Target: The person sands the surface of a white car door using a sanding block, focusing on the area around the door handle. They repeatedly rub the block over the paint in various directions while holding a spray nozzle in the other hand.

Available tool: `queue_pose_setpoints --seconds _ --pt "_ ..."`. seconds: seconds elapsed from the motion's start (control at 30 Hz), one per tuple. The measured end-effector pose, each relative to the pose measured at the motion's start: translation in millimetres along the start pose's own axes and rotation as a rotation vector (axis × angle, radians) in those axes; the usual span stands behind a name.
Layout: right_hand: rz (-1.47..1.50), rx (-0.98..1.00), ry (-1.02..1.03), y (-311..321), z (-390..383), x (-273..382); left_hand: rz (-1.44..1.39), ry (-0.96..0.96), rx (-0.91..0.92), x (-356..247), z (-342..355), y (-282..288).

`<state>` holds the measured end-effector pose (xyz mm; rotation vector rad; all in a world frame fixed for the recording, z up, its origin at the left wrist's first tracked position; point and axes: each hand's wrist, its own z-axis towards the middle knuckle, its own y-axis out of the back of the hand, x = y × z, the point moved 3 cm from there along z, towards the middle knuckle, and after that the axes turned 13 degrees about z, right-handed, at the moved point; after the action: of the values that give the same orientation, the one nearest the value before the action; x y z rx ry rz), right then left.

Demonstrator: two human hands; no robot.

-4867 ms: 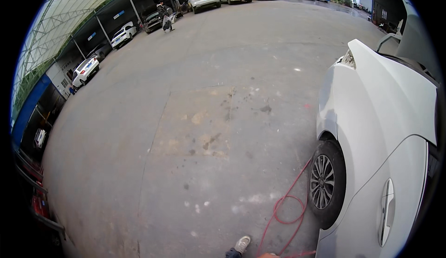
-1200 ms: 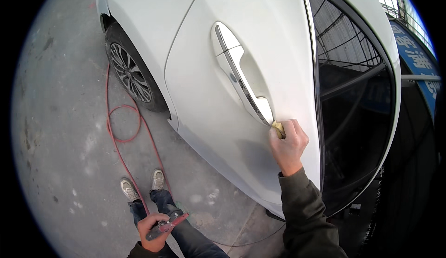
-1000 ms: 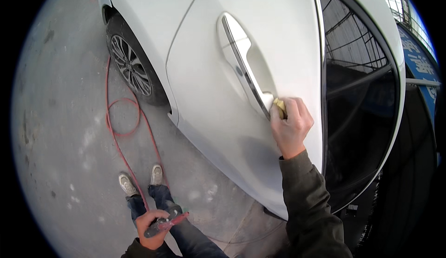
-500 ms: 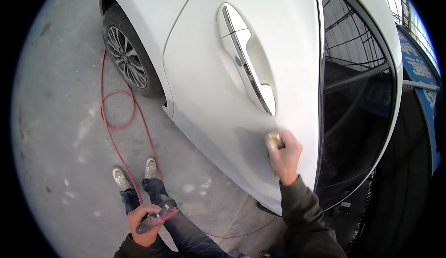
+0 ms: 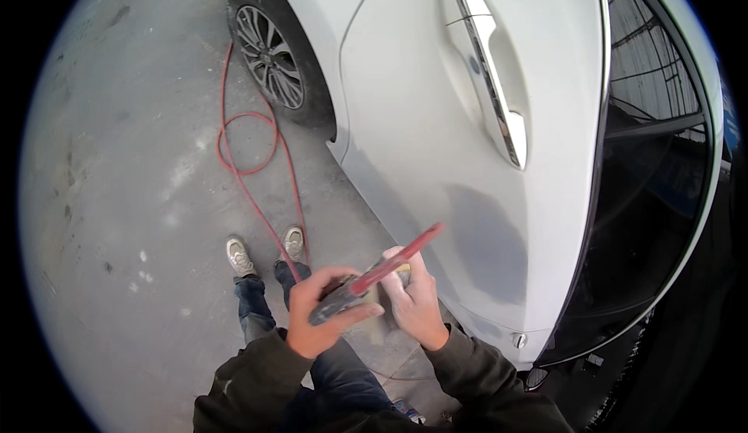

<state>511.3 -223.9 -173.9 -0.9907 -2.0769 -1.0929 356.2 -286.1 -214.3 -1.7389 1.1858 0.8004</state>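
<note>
My left hand (image 5: 319, 308) is closed around a red and dark grey hand tool (image 5: 393, 261). The tool's long red part points up and to the right, passing in front of my right hand; it resembles an air blow gun, though blur hides its exact kind. My right hand (image 5: 417, 308) is closed on a small yellow sanding pad (image 5: 403, 271), mostly covered by fingers and the red part. Whitish dust coats those fingers. Both hands are close together, off the door. Just beyond them, the white car door (image 5: 421, 106) bears a smooth dull grey patch (image 5: 485, 242).
A chrome door handle (image 5: 487, 67) sits above the patch, and a dark window (image 5: 647, 222) lies to the right. The front wheel (image 5: 270, 55) is at upper left. A looped red hose (image 5: 248, 172) runs along the grey floor (image 5: 132, 199) to my shoes (image 5: 240, 258).
My right hand has left the grey patch and come back toward my body with the yellow pad. My left hand has risen with the tool to meet it. The view has shifted left.
</note>
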Motion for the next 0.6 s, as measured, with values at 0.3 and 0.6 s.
queue_pose_setpoints --seconds 0.3,0.6 --pt "0.779 0.196 -0.472 16 -17 -10 0.171 0.038 0.008 19 4 1" --pt "-0.251 -0.5 0.256 133 25 53 0.129 -0.086 -0.037 36 -3 -4"
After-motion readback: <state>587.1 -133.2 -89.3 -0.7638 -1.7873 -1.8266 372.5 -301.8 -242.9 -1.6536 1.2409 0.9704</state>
